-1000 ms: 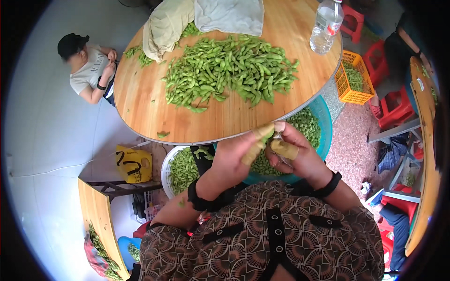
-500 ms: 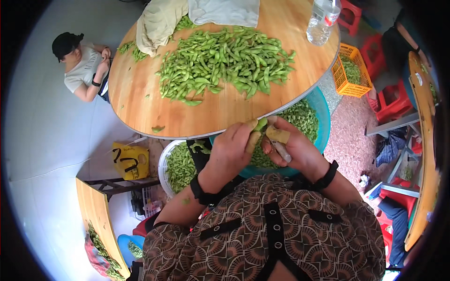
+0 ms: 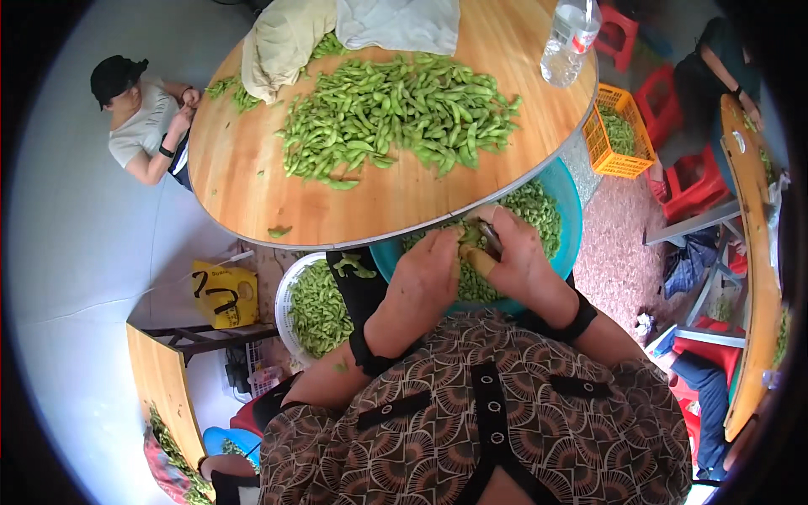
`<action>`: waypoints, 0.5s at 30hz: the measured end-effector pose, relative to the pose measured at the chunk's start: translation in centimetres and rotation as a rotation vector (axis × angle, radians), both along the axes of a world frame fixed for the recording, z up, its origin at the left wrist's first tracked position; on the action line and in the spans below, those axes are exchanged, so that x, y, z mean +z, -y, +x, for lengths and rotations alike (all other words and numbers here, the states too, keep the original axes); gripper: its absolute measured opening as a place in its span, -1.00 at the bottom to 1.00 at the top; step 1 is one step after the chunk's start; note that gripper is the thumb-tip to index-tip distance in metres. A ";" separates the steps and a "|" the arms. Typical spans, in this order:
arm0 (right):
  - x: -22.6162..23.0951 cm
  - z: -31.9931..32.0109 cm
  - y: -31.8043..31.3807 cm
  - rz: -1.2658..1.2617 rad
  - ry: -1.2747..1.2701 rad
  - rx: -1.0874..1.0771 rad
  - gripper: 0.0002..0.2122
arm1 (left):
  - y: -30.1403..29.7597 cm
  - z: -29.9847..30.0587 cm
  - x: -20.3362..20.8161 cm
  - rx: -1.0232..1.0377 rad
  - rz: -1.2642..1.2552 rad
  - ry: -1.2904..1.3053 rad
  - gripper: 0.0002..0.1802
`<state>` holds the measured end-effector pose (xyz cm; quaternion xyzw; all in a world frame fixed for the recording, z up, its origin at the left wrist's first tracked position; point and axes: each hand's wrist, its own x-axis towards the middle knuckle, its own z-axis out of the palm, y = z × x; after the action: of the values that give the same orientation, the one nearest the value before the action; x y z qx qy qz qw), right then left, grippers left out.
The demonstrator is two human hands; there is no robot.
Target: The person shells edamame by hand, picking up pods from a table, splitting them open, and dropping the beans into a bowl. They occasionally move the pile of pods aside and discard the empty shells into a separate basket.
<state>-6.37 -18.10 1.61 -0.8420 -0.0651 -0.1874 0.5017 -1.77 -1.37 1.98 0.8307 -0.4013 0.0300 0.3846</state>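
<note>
My left hand (image 3: 417,273) is closed, its fingertips pinching a green soybean pod (image 3: 470,227) that is mostly covered. Close against it, my right hand (image 3: 528,263) grips a small dark metal tool (image 3: 490,237) whose exact kind I cannot make out. Tan tape wraps some of my fingers. Both hands are just off the near edge of a round wooden table (image 3: 244,189), over a teal basin (image 3: 572,202) of green pods. A wide pile of pods (image 3: 404,114) covers the middle of the table.
A white basket (image 3: 284,295) of pods stands left of the basin. On the table are cloths (image 3: 396,23) and a plastic bottle (image 3: 568,46). A yellow crate (image 3: 631,164), red stools (image 3: 694,181) and a yellow bag (image 3: 227,295) are around. A person (image 3: 147,126) is at the left.
My fingers have drawn closer together around the pod, and it shows less. My right hand has turned, so the tool's pale part is out of sight. The view has shifted slightly.
</note>
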 end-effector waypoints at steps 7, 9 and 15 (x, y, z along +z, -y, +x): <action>-1.1 0.9 -0.7 -0.133 0.029 0.021 -0.74 | -0.4 -1.1 0.7 0.001 -0.008 -0.027 -0.74; -1.2 1.2 -1.1 -0.138 0.033 0.047 -0.77 | -1.1 -1.1 1.0 0.016 0.020 -0.024 -0.78; -5.4 0.5 2.4 -0.302 -0.179 0.114 -0.88 | -8.9 1.8 4.6 0.103 0.574 -0.024 -0.87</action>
<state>-5.87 -20.51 -3.80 -0.9161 -0.0951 -0.0713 0.3830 0.02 7.55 6.57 0.9252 -0.3460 -0.0752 0.1367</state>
